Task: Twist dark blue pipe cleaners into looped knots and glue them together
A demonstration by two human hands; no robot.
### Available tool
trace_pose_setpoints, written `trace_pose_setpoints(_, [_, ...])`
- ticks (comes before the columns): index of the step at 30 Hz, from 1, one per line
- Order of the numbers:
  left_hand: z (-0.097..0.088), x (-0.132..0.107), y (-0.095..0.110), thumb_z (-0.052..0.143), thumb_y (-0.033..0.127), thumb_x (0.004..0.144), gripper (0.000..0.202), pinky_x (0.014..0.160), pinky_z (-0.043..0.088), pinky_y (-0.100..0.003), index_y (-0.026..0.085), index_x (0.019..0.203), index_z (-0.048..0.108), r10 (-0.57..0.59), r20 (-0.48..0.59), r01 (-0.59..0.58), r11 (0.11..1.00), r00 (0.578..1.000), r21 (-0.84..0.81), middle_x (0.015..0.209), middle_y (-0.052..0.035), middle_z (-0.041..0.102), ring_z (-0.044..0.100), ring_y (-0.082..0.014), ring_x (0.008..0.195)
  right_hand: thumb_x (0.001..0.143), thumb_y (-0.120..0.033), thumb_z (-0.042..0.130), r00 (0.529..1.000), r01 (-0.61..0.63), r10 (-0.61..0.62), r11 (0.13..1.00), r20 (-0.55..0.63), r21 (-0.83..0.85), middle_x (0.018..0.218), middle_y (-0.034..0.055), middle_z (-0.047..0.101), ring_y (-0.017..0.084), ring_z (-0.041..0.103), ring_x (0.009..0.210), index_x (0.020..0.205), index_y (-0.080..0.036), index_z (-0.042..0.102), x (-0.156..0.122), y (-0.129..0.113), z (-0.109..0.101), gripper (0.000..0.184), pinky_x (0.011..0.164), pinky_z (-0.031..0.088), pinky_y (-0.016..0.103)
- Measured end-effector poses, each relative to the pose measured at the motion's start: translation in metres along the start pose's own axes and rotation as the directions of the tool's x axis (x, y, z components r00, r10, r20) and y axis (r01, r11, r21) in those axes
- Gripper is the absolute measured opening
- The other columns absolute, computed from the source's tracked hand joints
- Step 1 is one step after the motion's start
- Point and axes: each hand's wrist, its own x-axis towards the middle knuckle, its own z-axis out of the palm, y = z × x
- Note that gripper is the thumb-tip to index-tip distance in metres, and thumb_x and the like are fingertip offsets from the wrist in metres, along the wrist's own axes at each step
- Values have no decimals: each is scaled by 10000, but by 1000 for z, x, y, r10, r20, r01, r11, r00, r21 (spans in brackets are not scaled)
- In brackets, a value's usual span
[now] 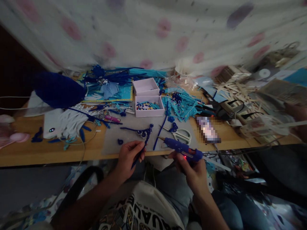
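My left hand [130,156] pinches a twisted dark-blue pipe cleaner piece [148,135] with silvery beads along its upper part. In my right hand [190,171] is a blue hot glue gun [181,147], its red light lit and a glue stick [217,163] poking out of the back. The nozzle points left toward the beaded piece, a short gap apart from it. Between them a loose straight blue pipe cleaner [161,126] lies on a translucent mat [112,140]. White-handled scissors [181,135] rest just beyond the glue gun, with a small blue curl [120,141] near my left hand.
A white box [150,112] of colourful beads stands mid-table, its lid [145,86] behind. Turquoise pieces [183,107], a phone [208,129] and wooden sticks [236,92] lie to the right. White strips [68,123] and a dark-blue bundle [59,89] lie left. Another person's hand [297,116] is far right.
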Motion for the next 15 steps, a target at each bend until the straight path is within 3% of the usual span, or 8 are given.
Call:
trace_pose_setpoints(3, [0, 0, 1, 917, 399, 564, 327, 406, 364, -176, 139, 647, 736, -7, -12, 7, 1000, 1000, 5, 587, -13, 657, 515, -70, 443, 907, -412, 680, 993, 74, -55, 979, -103, 190, 798, 50, 731, 80, 473, 418, 873, -191, 717, 3, -4, -12, 227, 411, 350, 236])
trace_pose_setpoints(6, [-1, -1, 1, 915, 376, 555, 309, 417, 362, -180, 141, 662, 745, -9, -33, 10, 1000, 999, 22, 594, -17, 654, 517, -79, 472, 871, -403, 699, 943, 214, -126, 938, -307, 272, 811, 43, 714, 89, 484, 447, 897, -202, 694, 9, -16, -34, 203, 399, 321, 224])
trace_pose_setpoints(9, [-2, -1, 3, 924, 353, 544, 301, 437, 372, -182, 147, 694, 764, -11, -58, 14, 998, 998, 62, 626, -28, 667, 517, -87, 510, 827, -418, 699, 832, 371, -212, 900, -512, 231, 797, 34, 659, 110, 511, 513, 882, -188, 667, 18, -25, -70, 239, 426, 331, 226])
trace_pose_setpoints(12, [-3, -2, 6, 933, 319, 525, 286, 451, 388, -192, 166, 704, 771, -42, -48, 46, 995, 998, 87, 629, -25, 662, 526, -106, 539, 774, -449, 713, 663, 442, -333, 897, -670, -8, 824, 37, 639, 128, 535, 561, 874, -180, 656, 34, -19, -117, 293, 496, 405, 259])
trace_pose_setpoints(15, [-3, -4, 8, 920, 312, 549, 265, 445, 389, -190, 182, 732, 779, -67, -44, 70, 995, 997, 71, 672, -22, 667, 524, -111, 555, 711, -478, 760, 543, 295, -362, 927, -757, -232, 865, 51, 663, 153, 592, 686, 908, -165, 666, 55, 2, -166, 382, 647, 497, 297])
